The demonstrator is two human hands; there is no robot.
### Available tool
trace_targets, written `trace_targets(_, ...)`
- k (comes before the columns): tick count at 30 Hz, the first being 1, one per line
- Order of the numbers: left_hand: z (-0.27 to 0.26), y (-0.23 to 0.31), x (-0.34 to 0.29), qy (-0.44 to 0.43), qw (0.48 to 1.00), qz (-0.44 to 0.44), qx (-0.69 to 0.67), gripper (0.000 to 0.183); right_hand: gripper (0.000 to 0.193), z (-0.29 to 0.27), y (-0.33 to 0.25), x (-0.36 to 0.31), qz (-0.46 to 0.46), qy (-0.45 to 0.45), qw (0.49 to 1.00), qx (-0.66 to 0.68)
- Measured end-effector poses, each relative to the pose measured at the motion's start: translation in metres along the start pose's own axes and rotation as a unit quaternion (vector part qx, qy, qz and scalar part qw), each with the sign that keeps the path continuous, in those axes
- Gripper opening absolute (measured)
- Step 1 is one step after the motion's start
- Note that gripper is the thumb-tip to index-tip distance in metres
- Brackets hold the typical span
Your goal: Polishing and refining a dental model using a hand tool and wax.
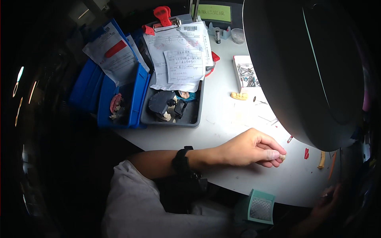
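My left hand [252,148] reaches across the white table from the left, a black watch [181,162] on its wrist. Its thumb and fingertips pinch a small cream-coloured dental crown piece [282,157]. Deep shadow covers my right hand [323,208] at the lower right, beyond the table's front edge. A small glint shows near its fingers, but whether they hold anything is too dark to make out. Right of the left hand lie a red scrap [306,153], a small red-and-silver bur [290,139] and a yellowish strip [321,160].
A large dark lamp head [301,79] hangs over the right side. Blue bins [104,99] and a grey tray [194,119] with a dental articulator and clipped papers stand at left. A bur box [238,71] and yellow tooth model [239,96] lie farther back. A green holder [254,218] sits at the front edge.
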State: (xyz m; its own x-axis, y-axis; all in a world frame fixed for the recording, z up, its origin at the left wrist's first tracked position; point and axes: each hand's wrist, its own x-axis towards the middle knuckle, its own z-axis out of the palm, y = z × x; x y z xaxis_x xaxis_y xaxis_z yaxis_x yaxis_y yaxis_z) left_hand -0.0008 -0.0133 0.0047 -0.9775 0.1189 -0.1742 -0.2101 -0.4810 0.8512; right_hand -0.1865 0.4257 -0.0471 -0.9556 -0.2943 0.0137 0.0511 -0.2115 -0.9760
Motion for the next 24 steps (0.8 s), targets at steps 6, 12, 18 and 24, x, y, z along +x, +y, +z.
trace_targets(6,0.01,0.012,0.003,0.021,0.998,0.02,0.047,0.024,0.041,0.186,0.015,-0.042,-0.078,-0.104,0.975,0.18)
trace_targets(12,0.012,0.011,-0.004,0.048,0.998,0.011,0.048,0.027,0.046,0.25,0.029,-0.051,-0.213,-0.138,0.967,0.028)
trace_targets(18,0.013,-0.005,0.0,0.057,0.994,0.035,0.087,0.028,0.033,0.238,0.035,-0.046,-0.277,-0.197,0.94,-0.041)
trace_targets(24,0.017,-0.003,-0.002,0.083,0.995,-0.002,0.05,0.036,0.029,0.239,0.035,-0.046,-0.256,-0.21,0.943,-0.036)
